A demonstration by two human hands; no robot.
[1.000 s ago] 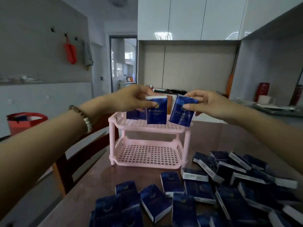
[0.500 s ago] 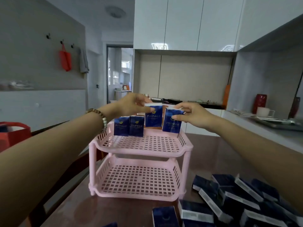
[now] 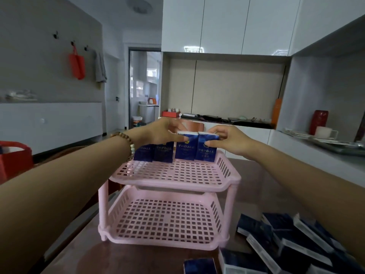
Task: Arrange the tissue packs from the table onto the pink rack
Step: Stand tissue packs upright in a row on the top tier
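left grip pinched third pack, right grip pinched fourth pack, both upright on rack top shelf; looked light, soft, slick-wrapped; best held by upper sides, gentle squeeze

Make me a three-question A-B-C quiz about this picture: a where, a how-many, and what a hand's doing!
1. Where on the pink rack do the tissue packs stand? A top shelf B bottom shelf C underneath
2. How many stand there? A two B four C six
3. The right hand is: A open and empty B pinching the rightmost pack C making a fist
Answers: A, all line the top shelf's back; B, four blue fronts show; B, it grips that pack's top.
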